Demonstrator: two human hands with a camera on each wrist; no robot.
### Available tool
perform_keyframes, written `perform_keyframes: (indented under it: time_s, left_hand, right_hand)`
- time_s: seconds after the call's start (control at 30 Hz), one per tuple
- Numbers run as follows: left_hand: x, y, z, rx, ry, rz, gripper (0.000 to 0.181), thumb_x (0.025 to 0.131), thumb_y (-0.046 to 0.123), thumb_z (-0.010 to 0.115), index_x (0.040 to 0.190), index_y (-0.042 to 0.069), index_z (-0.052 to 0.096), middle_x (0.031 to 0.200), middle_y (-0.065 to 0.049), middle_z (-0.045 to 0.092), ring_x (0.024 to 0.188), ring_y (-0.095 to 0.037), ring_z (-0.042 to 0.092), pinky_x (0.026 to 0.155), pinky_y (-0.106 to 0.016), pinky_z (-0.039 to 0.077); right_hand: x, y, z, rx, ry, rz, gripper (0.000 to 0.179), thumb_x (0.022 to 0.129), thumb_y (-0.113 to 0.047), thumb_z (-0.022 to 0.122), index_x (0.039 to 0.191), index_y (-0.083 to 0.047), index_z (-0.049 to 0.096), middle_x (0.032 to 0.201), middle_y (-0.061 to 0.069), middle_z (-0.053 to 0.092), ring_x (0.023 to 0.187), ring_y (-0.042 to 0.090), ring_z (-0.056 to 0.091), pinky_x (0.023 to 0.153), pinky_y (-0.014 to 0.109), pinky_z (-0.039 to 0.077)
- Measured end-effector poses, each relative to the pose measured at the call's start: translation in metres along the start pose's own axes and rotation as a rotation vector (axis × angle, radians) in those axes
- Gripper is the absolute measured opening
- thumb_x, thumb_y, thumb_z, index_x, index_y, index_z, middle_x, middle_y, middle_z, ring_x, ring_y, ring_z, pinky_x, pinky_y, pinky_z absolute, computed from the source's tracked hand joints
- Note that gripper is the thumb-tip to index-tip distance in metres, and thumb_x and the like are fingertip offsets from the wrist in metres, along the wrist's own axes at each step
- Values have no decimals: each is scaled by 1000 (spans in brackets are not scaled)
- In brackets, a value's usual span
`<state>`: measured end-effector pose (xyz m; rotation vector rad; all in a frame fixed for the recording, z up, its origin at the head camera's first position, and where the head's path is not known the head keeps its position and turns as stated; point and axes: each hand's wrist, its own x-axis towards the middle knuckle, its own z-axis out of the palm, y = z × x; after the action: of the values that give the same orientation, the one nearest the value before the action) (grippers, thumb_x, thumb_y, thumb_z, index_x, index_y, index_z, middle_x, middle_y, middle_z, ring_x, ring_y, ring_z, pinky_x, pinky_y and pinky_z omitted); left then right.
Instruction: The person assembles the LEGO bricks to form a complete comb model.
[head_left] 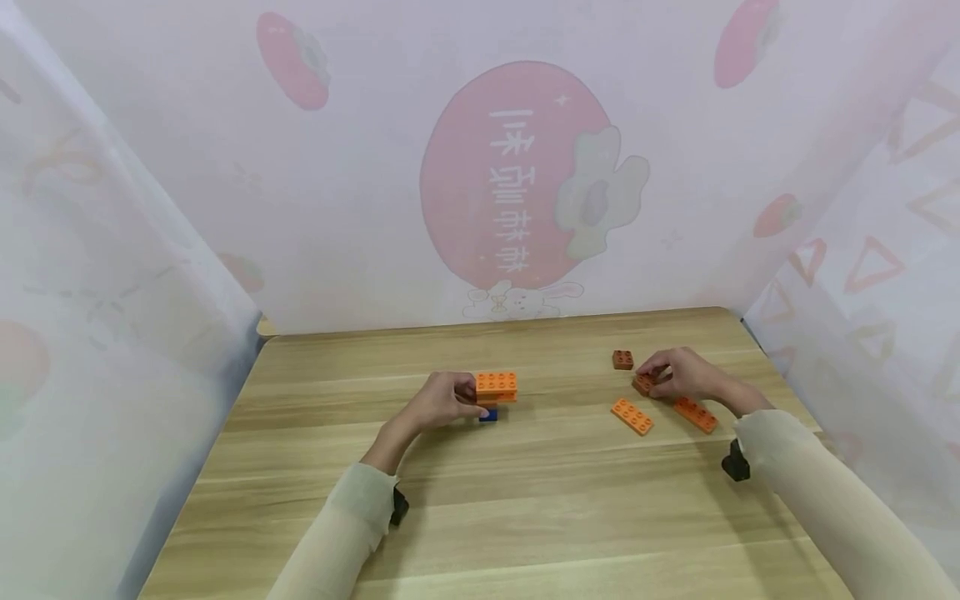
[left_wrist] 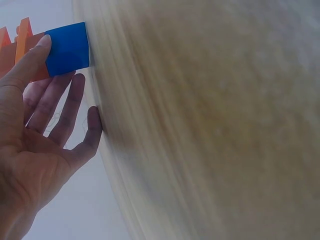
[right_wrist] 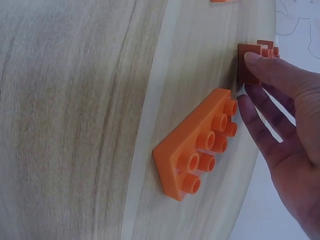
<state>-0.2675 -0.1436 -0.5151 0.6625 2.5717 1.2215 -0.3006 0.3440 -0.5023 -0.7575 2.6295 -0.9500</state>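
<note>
My left hand grips a small stack of toy building bricks near the middle of the table. On top of the stack is an orange brick with studs; a brownish layer and more orange lie below, and a blue brick forms the bottom. In the left wrist view, the thumb lies beside the blue brick. At the right, my right hand pinches a brown brick between thumb and fingers, at the tabletop. The fingers partly cover this brick in the head view.
Another brown brick lies just beyond the right hand. Two long orange bricks are close by, one nearer the middle and a darker orange one under the right wrist. Printed white cloth walls the wooden table at back and sides.
</note>
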Motion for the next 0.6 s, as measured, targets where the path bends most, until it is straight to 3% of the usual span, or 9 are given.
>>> perform_keyframes:
  time_s: [0.6]
  left_hand:
    - [-1, 0, 1, -6, -4, -5, 23, 86, 16, 91, 100, 10, 73, 98, -1, 76, 90, -13, 71, 82, -32, 62]
  right_hand:
    - [4, -5, 0, -113, 42, -32, 30, 89, -6, 86, 118, -2, 78, 115, 14, 76, 98, 27, 74, 80, 38, 63]
